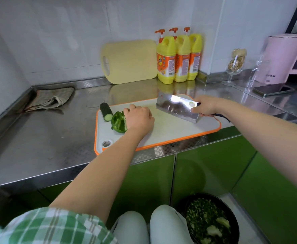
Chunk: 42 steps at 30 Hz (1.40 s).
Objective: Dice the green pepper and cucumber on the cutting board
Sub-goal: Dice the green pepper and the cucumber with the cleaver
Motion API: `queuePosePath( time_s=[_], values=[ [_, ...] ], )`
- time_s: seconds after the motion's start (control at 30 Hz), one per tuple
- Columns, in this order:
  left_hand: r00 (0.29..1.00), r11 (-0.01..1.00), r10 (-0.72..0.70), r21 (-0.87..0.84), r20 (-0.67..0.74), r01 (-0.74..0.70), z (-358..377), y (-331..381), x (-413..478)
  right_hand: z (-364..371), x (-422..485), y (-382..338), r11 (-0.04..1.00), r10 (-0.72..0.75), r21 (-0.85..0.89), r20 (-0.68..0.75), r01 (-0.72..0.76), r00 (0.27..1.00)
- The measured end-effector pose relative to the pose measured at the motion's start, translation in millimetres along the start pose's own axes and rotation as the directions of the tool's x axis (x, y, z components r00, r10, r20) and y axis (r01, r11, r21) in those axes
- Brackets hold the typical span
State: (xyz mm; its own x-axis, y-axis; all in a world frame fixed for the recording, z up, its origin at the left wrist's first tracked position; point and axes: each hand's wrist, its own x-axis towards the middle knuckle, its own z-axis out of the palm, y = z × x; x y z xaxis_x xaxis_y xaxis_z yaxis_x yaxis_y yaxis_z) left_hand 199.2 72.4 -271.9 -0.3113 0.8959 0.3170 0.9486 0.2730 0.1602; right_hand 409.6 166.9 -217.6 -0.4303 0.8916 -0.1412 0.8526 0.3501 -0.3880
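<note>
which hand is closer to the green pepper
Left. The left hand sits right against the green pepper, on its right side; the right hand holds the cleaver farther right over the cutting board.

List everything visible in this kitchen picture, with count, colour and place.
cutting board: 1, white, orange rim, on the steel counter
green pepper: 1 piece, green, board's left part
cucumber: 1 piece, dark green, board's far left corner
cleaver: 1, steel, over board's right part
spare board: 1, pale yellow, leaning on back wall
bottles: 3, yellow, beside the spare board
cloth: 1, grey, counter's back left
kettle: 1, pink, far right
glass: 1, clear, left of kettle
phone: 1, dark, before the kettle
bowl: 1, black, below, beside the knees, holding green scraps
left hand: 1, holds the green pepper
right hand: 1, grips the cleaver's handle
</note>
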Motion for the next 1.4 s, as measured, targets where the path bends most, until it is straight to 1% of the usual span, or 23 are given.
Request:
queuePosePath(
  time_s=[0.1, 0.13, 0.2, 0.27, 0.33, 0.43, 0.47, 0.53, 0.6, 0.73, 0.77, 0.83, 0.9, 0.97, 1.03, 1.1, 1.13, 1.2, 1.23, 1.33, 1.4],
  values=[
    [1.0, 1.0, 0.001, -0.007, 0.0, -0.001, 2, -1, 2, 4, 1, -13, 0.994, -0.04, -0.102, -0.066, 0.033, 0.997],
    [1.0, 1.0, 0.003, -0.01, -0.004, -0.003, 3, -1, 2, 5, 2, -15, 0.995, -0.054, -0.09, -0.056, 0.048, 0.997],
    [1.0, 1.0, 0.008, -0.005, -0.019, -0.008, 4, -3, 2, 5, 2, -19, 0.998, -0.068, 0.015, 0.006, 0.068, 0.998],
    [1.0, 1.0, 0.009, -0.002, -0.028, -0.009, 4, -3, 2, 5, 0, -21, 0.996, -0.047, 0.079, 0.069, 0.042, 0.996],
    [1.0, 1.0, 0.01, -0.006, -0.022, -0.011, 2, -4, 2, 6, -1, -23, 0.998, 0.002, 0.07, 0.06, -0.007, 0.998],
    [1.0, 0.999, 0.017, -0.027, -0.009, -0.017, -1, -6, 0, 9, -2, -22, 0.995, 0.048, 0.084, -0.034, -0.045, 0.998],
    [1.0, 0.999, 0.018, -0.031, -0.01, -0.018, -2, -7, -1, 10, -3, -22, 0.991, 0.042, 0.125, -0.022, -0.039, 0.999],
    [1.0, 0.999, 0.016, -0.033, -0.015, -0.017, -2, -11, -2, 13, -8, -25, 0.978, 0.019, 0.206, 0.064, -0.032, 0.998],
    [1.0, 0.999, 0.01, -0.034, -0.023, -0.011, -2, -14, -3, 16, -10, -26, 0.98, 0.034, 0.194, 0.091, -0.051, 0.995],
    [0.998, 0.999, 0.019, -0.048, -0.063, -0.022, -8, -20, -9, 21, -7, -31, 0.976, 0.094, 0.199, -0.03, -0.087, 0.995],
    [0.997, 0.999, 0.025, -0.045, -0.076, -0.028, -10, -23, -10, 22, -8, -33, 0.968, 0.09, 0.237, -0.023, -0.082, 0.996],
    [0.995, 0.999, 0.028, -0.028, -0.095, -0.031, -14, -32, -13, 23, -13, -41, 0.935, 0.082, 0.339, 0.065, -0.1, 0.994],
    [0.992, 0.999, 0.018, -0.024, -0.121, -0.021, -19, -42, -17, 26, -16, -47, 0.937, 0.092, 0.324, 0.136, -0.132, 0.986],
    [0.989, 0.999, 0.002, -0.041, -0.146, -0.008, -24, -51, -23, 29, -16, -49, 0.951, 0.154, 0.256, 0.098, -0.175, 0.983],
    [0.984, 0.999, -0.003, -0.052, -0.176, -0.006, -28, -60, -29, 31, -16, -50, 0.955, 0.199, 0.225, 0.002, -0.194, 0.98],
    [0.977, 0.999, -0.009, -0.045, -0.211, -0.001, -30, -69, -33, 32, -18, -54, 0.951, 0.143, 0.28, -0.037, -0.127, 0.989],
    [0.976, 0.999, -0.015, -0.039, -0.217, 0.007, -31, -73, -35, 33, -21, -59, 0.933, 0.105, 0.347, -0.017, -0.093, 0.994],
    [0.983, 0.999, -0.028, -0.038, -0.182, 0.022, -34, -78, -39, 37, -28, -68, 0.912, 0.062, 0.405, 0.023, -0.066, 0.998],
    [0.989, 0.999, -0.031, -0.037, -0.147, 0.026, -35, -78, -41, 40, -29, -71, 0.92, 0.067, 0.385, 0.041, -0.078, 0.997],
    [0.999, 0.999, 0.001, 0.038, -0.032, 0.0, -37, -77, -49, 45, -30, -71, 0.924, 0.144, 0.341, 0.113, -0.175, 0.983],
    [0.999, 0.995, 0.043, 0.092, 0.019, -0.045, -36, -78, -53, 43, -30, -68, 0.915, 0.186, 0.342, 0.111, -0.213, 0.976]
  ],
)
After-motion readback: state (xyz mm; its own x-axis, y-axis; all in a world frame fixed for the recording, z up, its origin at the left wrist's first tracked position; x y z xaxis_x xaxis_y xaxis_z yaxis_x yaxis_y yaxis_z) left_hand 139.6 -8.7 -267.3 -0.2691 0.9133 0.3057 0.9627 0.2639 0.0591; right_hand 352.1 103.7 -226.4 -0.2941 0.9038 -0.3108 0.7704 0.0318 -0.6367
